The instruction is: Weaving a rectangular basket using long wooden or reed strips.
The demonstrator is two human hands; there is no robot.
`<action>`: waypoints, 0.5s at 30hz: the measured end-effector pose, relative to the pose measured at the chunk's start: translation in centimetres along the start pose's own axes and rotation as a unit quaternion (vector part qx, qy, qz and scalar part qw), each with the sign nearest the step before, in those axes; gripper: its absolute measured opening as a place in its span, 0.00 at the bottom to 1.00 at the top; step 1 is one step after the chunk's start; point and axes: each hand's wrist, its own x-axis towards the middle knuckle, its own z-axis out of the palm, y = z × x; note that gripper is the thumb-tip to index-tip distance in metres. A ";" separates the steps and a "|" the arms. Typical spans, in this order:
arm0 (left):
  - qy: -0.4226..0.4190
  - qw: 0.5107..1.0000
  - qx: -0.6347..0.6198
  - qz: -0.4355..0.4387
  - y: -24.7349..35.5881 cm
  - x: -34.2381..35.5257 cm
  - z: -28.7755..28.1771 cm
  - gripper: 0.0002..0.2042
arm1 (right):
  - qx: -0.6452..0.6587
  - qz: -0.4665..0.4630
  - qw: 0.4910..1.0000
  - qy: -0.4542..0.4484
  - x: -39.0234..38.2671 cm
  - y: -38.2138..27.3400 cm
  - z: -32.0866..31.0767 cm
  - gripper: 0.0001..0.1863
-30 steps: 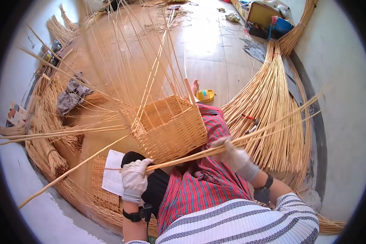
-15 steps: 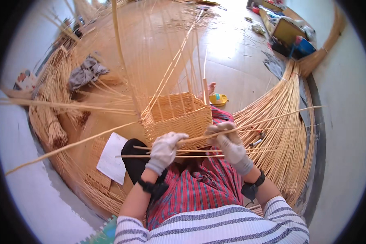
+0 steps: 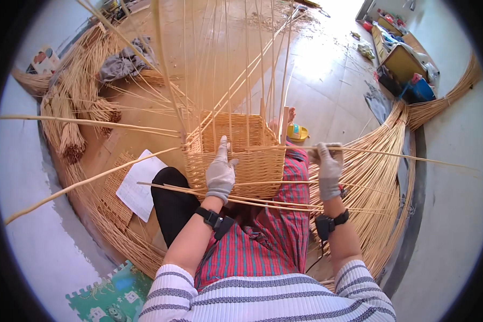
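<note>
A woven wicker basket [image 3: 260, 166] with tall upright stakes rests in front of my lap. My left hand [image 3: 220, 174], in a pale glove, lies against its near wall. Its fingers point up to the rim, with the thumb apart. On the right, my gloved right hand [image 3: 329, 167] is closed around a long thin wicker rod [image 3: 400, 154]. That rod runs from the basket's near rim out past the hand to the right. Several loose rods [image 3: 268, 202] lie across my lap under the basket. Thicker rods [image 3: 91, 185] stick out from its left corner.
A big fanned bundle of wicker [image 3: 370, 188] lies at the right. More bundles [image 3: 72, 110] stand at the left, near a grey cloth [image 3: 124, 60]. A white paper sheet [image 3: 142, 185] lies beside my knee, a yellow slipper [image 3: 297, 132] beyond the basket. A box of items [image 3: 405, 64] stands far right.
My hands have moved apart: the left up onto the basket wall, the right outward to the right with the rod. The rod now lies along the rim, and the view has shifted slightly.
</note>
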 end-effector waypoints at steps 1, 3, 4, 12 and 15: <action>-0.003 1.000 -0.017 -0.025 0.1 0.0 0.0 0.39 | 0.018 0.011 1.000 -0.010 -0.5 1.1 0.1 0.08; -0.015 0.995 -0.059 -0.081 0.3 0.2 0.0 0.39 | 0.032 0.027 0.999 -0.026 -1.1 2.9 0.2 0.08; -0.018 0.997 -0.032 -0.065 0.4 0.2 0.0 0.39 | 0.038 0.059 0.997 -0.021 -1.4 3.6 0.1 0.08; 0.040 0.995 0.072 0.057 5.5 0.4 -0.8 0.36 | 0.048 0.099 0.989 -0.096 1.6 5.3 -0.4 0.09; -0.084 0.992 0.038 -0.088 8.3 2.3 0.3 0.31 | 0.036 0.118 0.989 -0.086 2.2 5.6 -0.4 0.09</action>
